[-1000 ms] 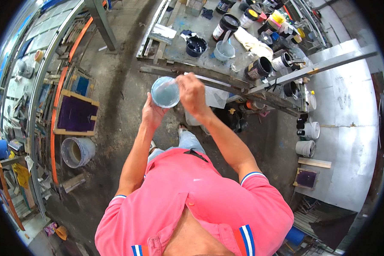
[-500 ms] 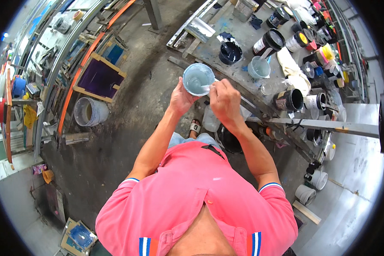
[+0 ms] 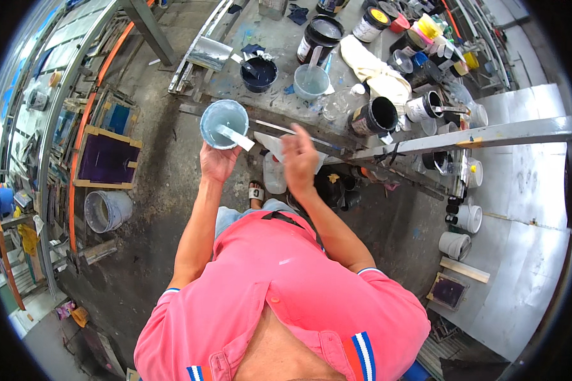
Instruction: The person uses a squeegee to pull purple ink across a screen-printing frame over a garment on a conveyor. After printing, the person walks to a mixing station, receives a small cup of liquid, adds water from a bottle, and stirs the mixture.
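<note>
My left hand (image 3: 217,164) is closed round the lower side of a translucent plastic tub (image 3: 208,129) with pale, cloudy stuff inside. A flat white stirring stick (image 3: 237,137) leans in the tub, its free end sticking out over the rim towards my right hand (image 3: 300,160). That hand is apart from both, holding nothing, with its index finger stretched out and the others partly bent. On the worktable beyond stand a bowl of dark ink (image 3: 258,81) with a tool in it and another translucent tub (image 3: 310,89) with a stick.
The worktable (image 3: 279,41) also bears several ink pots, a cream cloth (image 3: 375,73) and an open black pot (image 3: 374,117). A grey metal bar (image 3: 476,136) crosses at the right. Left on the floor stand a white bucket (image 3: 108,211) and a framed screen (image 3: 110,157).
My right hand has let go of the stirring stick and moved off it. The view has turned towards the right, with the tub still in my left hand.
</note>
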The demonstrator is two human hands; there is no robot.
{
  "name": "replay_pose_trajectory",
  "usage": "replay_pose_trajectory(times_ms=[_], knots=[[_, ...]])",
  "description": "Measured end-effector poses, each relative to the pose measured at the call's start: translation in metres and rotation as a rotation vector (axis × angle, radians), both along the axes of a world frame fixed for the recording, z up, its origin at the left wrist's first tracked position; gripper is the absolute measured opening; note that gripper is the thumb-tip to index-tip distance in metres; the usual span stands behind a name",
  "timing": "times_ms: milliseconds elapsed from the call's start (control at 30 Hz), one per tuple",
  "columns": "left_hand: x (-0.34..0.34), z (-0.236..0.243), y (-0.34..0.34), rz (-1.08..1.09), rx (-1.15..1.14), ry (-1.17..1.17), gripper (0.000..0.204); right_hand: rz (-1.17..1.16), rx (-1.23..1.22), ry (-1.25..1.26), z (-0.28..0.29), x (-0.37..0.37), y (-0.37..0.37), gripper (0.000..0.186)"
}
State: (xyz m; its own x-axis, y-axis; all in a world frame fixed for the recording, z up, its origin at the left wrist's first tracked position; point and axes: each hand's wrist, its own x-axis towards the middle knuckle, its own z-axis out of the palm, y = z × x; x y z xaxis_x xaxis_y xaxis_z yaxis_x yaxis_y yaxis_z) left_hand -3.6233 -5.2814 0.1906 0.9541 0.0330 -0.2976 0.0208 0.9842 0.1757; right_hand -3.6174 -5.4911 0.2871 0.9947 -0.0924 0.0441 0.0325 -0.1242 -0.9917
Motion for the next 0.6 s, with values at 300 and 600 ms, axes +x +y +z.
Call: replay_pose_trajectory(times_ms=[300, 600], knots=[[-0.008, 0.007, -0.012, -0.117, 0.020, 0.106, 0.050, -0.510, -0.493, -0.346, -0.106, 0.150, -0.104, 0.107], [-0.027, -0.020, 0.005, -0.244, 0.212, 0.153, 0.061, 0.275, -0.123, 0.073, -0.020, 0.095, -0.111, 0.043]])
